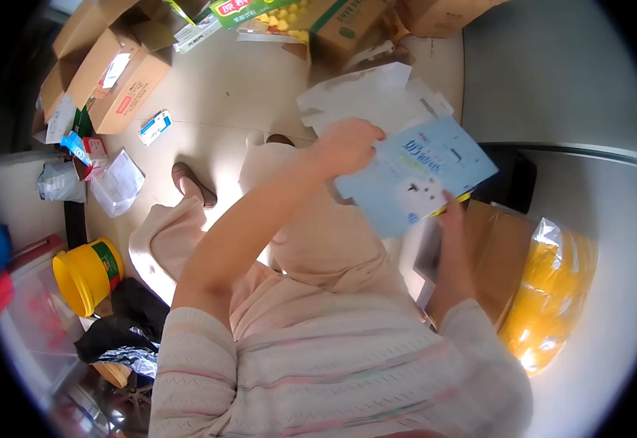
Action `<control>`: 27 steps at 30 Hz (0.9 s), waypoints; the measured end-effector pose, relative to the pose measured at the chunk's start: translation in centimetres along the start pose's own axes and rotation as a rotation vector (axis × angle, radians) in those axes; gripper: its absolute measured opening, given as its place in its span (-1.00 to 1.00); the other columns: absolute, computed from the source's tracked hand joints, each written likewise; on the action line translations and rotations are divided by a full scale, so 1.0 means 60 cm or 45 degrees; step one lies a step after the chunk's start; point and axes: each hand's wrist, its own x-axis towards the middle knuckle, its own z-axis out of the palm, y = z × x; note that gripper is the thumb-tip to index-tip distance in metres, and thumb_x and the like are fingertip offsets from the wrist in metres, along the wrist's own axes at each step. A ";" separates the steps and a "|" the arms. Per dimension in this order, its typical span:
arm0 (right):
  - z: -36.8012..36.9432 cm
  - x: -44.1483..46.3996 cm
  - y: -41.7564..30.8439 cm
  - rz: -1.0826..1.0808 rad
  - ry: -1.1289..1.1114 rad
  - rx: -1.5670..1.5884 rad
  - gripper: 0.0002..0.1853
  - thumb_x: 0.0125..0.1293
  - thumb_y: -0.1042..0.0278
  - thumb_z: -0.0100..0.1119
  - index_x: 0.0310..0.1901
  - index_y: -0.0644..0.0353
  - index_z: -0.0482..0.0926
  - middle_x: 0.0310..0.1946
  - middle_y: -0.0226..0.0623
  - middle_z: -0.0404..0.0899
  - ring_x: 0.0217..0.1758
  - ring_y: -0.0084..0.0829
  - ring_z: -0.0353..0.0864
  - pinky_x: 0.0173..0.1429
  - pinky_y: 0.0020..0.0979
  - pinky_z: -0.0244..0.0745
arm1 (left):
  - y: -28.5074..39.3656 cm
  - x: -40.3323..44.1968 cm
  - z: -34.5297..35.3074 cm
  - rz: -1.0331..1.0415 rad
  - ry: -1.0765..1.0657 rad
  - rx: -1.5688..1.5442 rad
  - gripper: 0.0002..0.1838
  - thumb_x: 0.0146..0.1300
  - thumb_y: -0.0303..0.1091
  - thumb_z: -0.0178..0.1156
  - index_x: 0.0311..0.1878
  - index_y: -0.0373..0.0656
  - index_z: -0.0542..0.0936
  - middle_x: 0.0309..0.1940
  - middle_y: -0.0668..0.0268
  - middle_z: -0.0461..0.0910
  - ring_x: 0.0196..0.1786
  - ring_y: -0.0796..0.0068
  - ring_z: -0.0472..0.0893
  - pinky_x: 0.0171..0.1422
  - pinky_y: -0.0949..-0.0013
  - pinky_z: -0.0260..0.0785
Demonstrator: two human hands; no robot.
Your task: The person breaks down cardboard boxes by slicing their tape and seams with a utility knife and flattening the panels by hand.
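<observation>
Carton (399, 164), pale blue outside and white inside, is held between two hands above the floor (216, 87), to the far right of the person's lap. Its white flaps (370, 95) lie spread out on the far side, while the blue panel, with a printed white animal, faces up. The left hand (351, 146) reaches across, its fingers clamped on the carton where blue meets white. The right hand (450, 212) has its fingers clamped on the near right edge, thumb on top. Something yellow (467, 198) shows just beside that edge, too little of it to tell what

Right of the legs, a brown box (497, 244) stands next to a yellow pack (552, 292) in shiny clear wrap. On the far left is an open box (125, 87), with a small blue and white packet (155, 127) near it on the floor. Nearer on the left come a clear tray (117, 184), then a yellow bucket (85, 277) tipped on its side, with a black bag (125, 332) beside it. One shoe (193, 184) shows between tray and trousers (318, 248)
</observation>
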 end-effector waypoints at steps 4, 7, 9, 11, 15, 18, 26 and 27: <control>-0.046 0.031 0.104 0.057 0.070 -0.010 -0.60 0.20 0.56 0.07 0.10 0.15 0.36 0.01 -0.26 0.46 0.04 -0.25 0.47 0.08 -0.19 0.46 | -0.005 0.000 -0.020 -0.205 0.073 -0.211 -0.72 0.07 -0.44 0.08 -0.11 -0.15 0.58 -0.26 0.17 0.56 -0.21 0.19 0.54 -0.08 0.23 0.38; -0.041 0.019 0.107 0.082 0.071 0.035 -0.62 0.22 0.54 0.06 0.10 0.13 0.36 0.03 -0.27 0.44 0.07 -0.26 0.45 0.11 -0.19 0.44 | -0.002 0.007 -0.022 -0.212 0.057 -0.280 -0.72 0.05 -0.42 0.03 -0.14 -0.17 0.58 -0.29 0.13 0.56 -0.15 0.13 0.52 -0.04 0.17 0.35; -0.041 0.017 0.111 0.051 0.002 0.084 -0.62 0.22 0.54 0.05 0.10 0.14 0.36 0.03 -0.27 0.44 0.09 -0.26 0.43 0.12 -0.18 0.42 | -0.003 0.013 -0.018 -0.216 0.062 -0.306 -0.73 0.05 -0.43 0.03 -0.16 -0.18 0.58 -0.33 0.13 0.56 -0.18 0.13 0.53 -0.07 0.17 0.36; -0.036 0.019 0.116 0.029 0.043 0.110 -0.62 0.22 0.54 0.04 0.10 0.16 0.35 0.04 -0.27 0.44 0.10 -0.26 0.43 0.14 -0.18 0.41 | -0.003 0.023 -0.015 -0.207 0.066 -0.296 -0.73 0.05 -0.43 0.03 -0.16 -0.18 0.59 -0.34 0.13 0.57 -0.20 0.13 0.53 -0.08 0.17 0.37; 0.010 0.015 0.098 -0.037 0.037 0.222 -0.62 0.22 0.53 0.01 0.10 0.18 0.35 0.04 -0.25 0.44 0.09 -0.25 0.43 0.15 -0.18 0.40 | 0.002 0.029 -0.015 -0.239 0.012 -0.220 -0.73 0.04 -0.43 0.04 -0.17 -0.17 0.60 -0.35 0.13 0.57 -0.22 0.13 0.54 -0.09 0.18 0.37; 0.061 0.073 0.082 0.105 -0.139 0.369 -0.62 0.21 0.55 0.02 0.09 0.19 0.35 0.03 -0.23 0.44 0.07 -0.26 0.45 0.15 -0.20 0.40 | 0.005 0.039 -0.011 -0.261 0.002 -0.241 -0.72 0.03 -0.43 0.04 -0.17 -0.15 0.60 -0.35 0.13 0.57 -0.21 0.13 0.54 -0.08 0.18 0.37; 0.255 0.112 0.119 0.011 -0.111 0.373 -0.68 0.22 0.51 0.05 0.03 0.22 0.39 0.01 -0.21 0.46 0.06 -0.28 0.47 0.16 -0.20 0.39 | -0.007 0.040 -0.004 -0.275 -0.041 -0.108 -0.73 0.05 -0.43 0.09 -0.14 -0.17 0.59 -0.42 0.22 0.58 -0.35 0.28 0.54 -0.22 0.31 0.39; 0.242 0.112 0.124 0.016 -0.107 0.366 -0.69 0.22 0.50 0.06 0.02 0.22 0.40 0.01 -0.21 0.47 0.06 -0.27 0.47 0.17 -0.21 0.39 | -0.009 0.038 -0.004 -0.300 -0.061 -0.121 -0.73 0.05 -0.43 0.09 -0.14 -0.17 0.59 -0.43 0.22 0.58 -0.36 0.29 0.54 -0.22 0.31 0.39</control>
